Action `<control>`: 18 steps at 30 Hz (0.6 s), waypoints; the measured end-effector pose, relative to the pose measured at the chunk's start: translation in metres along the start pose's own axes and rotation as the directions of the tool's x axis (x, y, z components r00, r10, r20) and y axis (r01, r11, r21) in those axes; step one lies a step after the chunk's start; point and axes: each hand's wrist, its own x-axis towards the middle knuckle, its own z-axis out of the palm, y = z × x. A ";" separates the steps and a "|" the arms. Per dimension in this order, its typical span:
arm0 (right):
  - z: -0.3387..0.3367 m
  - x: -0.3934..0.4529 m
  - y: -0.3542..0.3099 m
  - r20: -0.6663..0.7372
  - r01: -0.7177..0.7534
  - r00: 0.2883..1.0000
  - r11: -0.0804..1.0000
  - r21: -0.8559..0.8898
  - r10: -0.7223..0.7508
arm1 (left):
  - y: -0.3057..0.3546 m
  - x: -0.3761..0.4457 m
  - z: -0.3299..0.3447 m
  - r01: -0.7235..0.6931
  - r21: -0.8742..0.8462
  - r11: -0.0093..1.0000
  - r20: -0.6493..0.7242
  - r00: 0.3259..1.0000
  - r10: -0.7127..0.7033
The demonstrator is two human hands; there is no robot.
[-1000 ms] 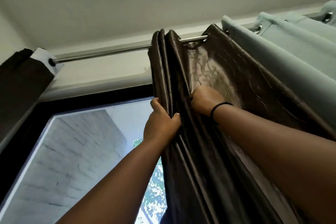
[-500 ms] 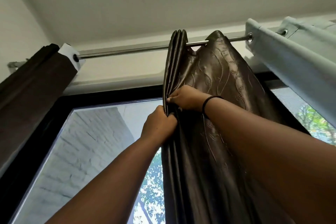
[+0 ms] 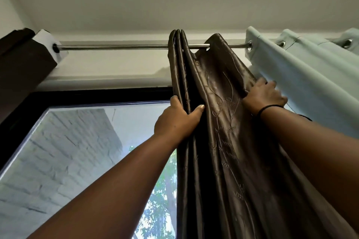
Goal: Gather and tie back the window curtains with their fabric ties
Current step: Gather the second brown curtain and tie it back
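A shiny brown curtain [image 3: 219, 114] with a vine pattern hangs from a metal rod [image 3: 116, 46] in the middle of the window. Its left folds are bunched tight. My left hand [image 3: 179, 120] grips those bunched folds, thumb on the front and fingers behind. My right hand [image 3: 264, 96] is at the curtain's right edge, where the brown cloth meets a pale green curtain [image 3: 303, 75]; its fingers curl into the fabric there. No fabric tie is in view.
Another dark curtain [image 3: 23, 60] hangs gathered at the far left end of the rod. The window pane [image 3: 73, 151] with its black frame shows a white brick wall and trees outside. The ceiling is close above.
My right hand has left the bunched folds beside my left hand and moved right to the brown curtain's far edge. My left hand keeps its hold. The view has tilted and shifted.
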 end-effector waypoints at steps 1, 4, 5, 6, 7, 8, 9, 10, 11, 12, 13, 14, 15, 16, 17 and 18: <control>-0.001 0.004 0.003 0.032 0.014 0.999 0.999 0.041 -0.016 | 0.003 0.000 0.002 -0.002 -0.012 1.000 0.001 1.000 0.002; -0.004 0.008 0.001 0.112 0.029 0.993 0.990 0.140 -0.045 | 0.011 0.000 0.007 0.007 -0.042 0.999 0.006 1.000 -0.007; -0.004 0.009 -0.002 0.110 0.013 0.994 0.991 0.132 -0.028 | 0.013 -0.001 0.008 0.009 -0.044 0.999 0.002 1.000 -0.008; -0.003 0.010 -0.006 0.090 0.000 0.996 0.995 0.095 -0.009 | 0.015 -0.001 0.008 0.011 -0.043 0.999 -0.002 1.000 -0.011; -0.003 0.010 -0.010 0.053 -0.011 0.999 0.999 0.048 0.009 | 0.016 -0.002 0.009 0.011 -0.039 0.999 -0.005 1.000 -0.011; -0.004 0.010 -0.013 0.021 -0.020 1.000 1.000 0.015 0.019 | 0.016 -0.002 0.009 0.013 -0.032 0.999 -0.006 1.000 -0.013; -0.006 0.011 -0.013 0.007 -0.022 1.000 1.000 0.018 0.022 | 0.017 -0.003 0.010 0.015 -0.023 1.000 -0.006 1.000 -0.015; -0.008 0.013 -0.013 0.016 -0.022 1.000 0.998 0.057 0.021 | 0.017 -0.004 0.009 0.022 -0.023 0.999 -0.003 1.000 -0.022; -0.009 0.018 -0.012 0.048 -0.018 0.999 0.994 0.112 0.012 | 0.017 -0.003 0.007 0.033 -0.045 0.998 0.005 0.999 -0.033; -0.009 0.024 -0.010 0.095 -0.010 0.995 0.988 0.157 -0.005 | 0.017 -0.002 0.005 0.055 -0.095 0.994 0.025 0.998 -0.053; -0.009 0.029 -0.007 0.149 0.011 0.988 0.985 0.171 -0.037 | 0.017 -0.001 0.002 0.080 -0.163 0.983 0.052 0.996 -0.073; -0.010 0.032 -0.005 0.203 0.049 0.976 0.985 0.163 -0.082 | 0.017 0.001 -0.001 0.104 -0.226 0.969 0.076 0.993 -0.088; -0.012 0.035 -0.003 0.242 0.099 0.961 0.982 0.158 -0.136 | 0.018 0.003 -0.005 0.120 -0.268 0.956 0.090 0.991 -0.099; -0.014 0.037 -0.001 0.259 0.155 0.947 0.975 0.157 -0.192 | 0.020 0.006 -0.010 0.130 -0.286 0.949 0.093 0.990 -0.107; -0.017 0.037 0.000 0.263 0.193 0.937 0.968 0.163 -0.231 | 0.021 0.010 -0.014 0.136 -0.294 0.946 0.094 0.989 -0.113; -0.019 0.037 0.001 0.261 0.214 0.931 0.961 0.173 -0.255 | 0.023 0.013 -0.019 0.140 -0.302 0.943 0.097 0.989 -0.116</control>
